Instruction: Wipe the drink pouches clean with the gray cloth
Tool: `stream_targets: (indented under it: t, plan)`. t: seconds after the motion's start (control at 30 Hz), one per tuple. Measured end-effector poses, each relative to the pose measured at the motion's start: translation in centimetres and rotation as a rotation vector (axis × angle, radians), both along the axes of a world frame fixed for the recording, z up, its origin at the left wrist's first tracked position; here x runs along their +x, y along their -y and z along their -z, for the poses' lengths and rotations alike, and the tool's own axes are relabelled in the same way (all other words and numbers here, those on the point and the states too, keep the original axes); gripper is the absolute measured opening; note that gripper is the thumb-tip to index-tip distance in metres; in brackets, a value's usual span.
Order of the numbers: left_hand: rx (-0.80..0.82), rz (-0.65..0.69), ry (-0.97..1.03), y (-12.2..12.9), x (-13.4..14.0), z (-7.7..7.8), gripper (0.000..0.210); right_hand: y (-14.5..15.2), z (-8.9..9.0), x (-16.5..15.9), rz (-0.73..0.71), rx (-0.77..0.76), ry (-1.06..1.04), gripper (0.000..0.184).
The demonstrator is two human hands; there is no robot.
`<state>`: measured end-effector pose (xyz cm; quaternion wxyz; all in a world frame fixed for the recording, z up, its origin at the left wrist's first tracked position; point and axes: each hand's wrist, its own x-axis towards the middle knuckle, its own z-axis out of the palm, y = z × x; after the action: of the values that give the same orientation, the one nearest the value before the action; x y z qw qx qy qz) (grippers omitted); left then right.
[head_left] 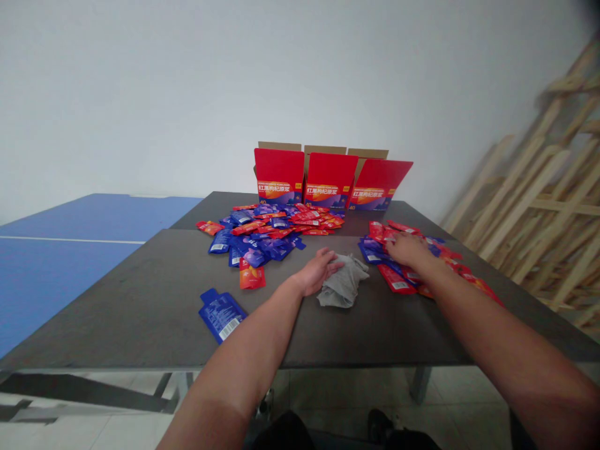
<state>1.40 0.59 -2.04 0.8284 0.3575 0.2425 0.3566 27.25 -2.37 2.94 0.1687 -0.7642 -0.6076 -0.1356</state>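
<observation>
Head view: left hand (315,273) spread against grey cloth (345,286), right hand (407,249) among pouches (396,280), grip unclear.

Soft, even light falls on the plain white wall (187,94); shadows on the flat dark-grey worktop (154,300) are faint. Far right, pale wooden slatted frames (562,207) blur and slant beneath a darkened corner.

I see one grey cloth (345,282), crumpled, lying in a low heap. Near its right side, red and blue pouches (397,279) lie overlapping, loosely piled.
</observation>
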Motion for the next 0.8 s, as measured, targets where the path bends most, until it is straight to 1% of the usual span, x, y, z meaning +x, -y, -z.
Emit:
stream_targets:
  t: [0.07,0.17,0.23,0.27,0.33,0.4,0.47,0.57,0.7,0.8]
  plan:
    - [0.009,-0.017,-0.022,0.1,0.0,-0.1,0.055,-1.1,-0.7,-2.9,-0.085,-0.045,0.027,0.036]
    - [0.032,-0.032,-0.036,0.3,0.2,-0.3,0.057,-3.1,-1.5,-8.6,-0.275,-0.101,0.045,0.032]
    - [0.075,-0.034,-0.004,0.5,0.4,-0.4,0.049,-4.4,-1.8,-12.7,-0.437,-0.172,0.041,0.030]
    - [0.099,-0.034,0.013,0.6,0.5,-0.4,0.043,-5.0,-2.0,-14.7,-0.487,-0.213,0.046,0.030]
    - [0.123,-0.028,0.030,0.7,0.5,-0.4,0.031,-5.9,-2.1,-18.0,-0.546,-0.275,0.044,0.028]
    - [0.096,-0.007,0.007,0.6,0.4,-0.4,0.021,-6.6,-2.2,-20.6,-0.571,-0.299,0.096,0.027]
    - [0.053,0.009,-0.027,0.4,0.2,-0.2,0.019,-7.2,-2.2,-22.4,-0.554,-0.308,0.194,0.029]
    - [-0.001,0.020,-0.052,0.0,-0.1,0.1,0.019,-8.0,-2.0,-23.9,-0.531,-0.317,0.280,0.030]
    - [-0.062,0.022,-0.062,-0.3,-0.2,0.3,0.021,-8.7,-1.7,-24.4,-0.546,-0.305,0.300,0.028]
    - [-0.068,0.013,-0.050,-0.3,-0.1,0.1,0.019,-8.5,-1.9,-24.0,-0.583,-0.285,0.322,0.029]
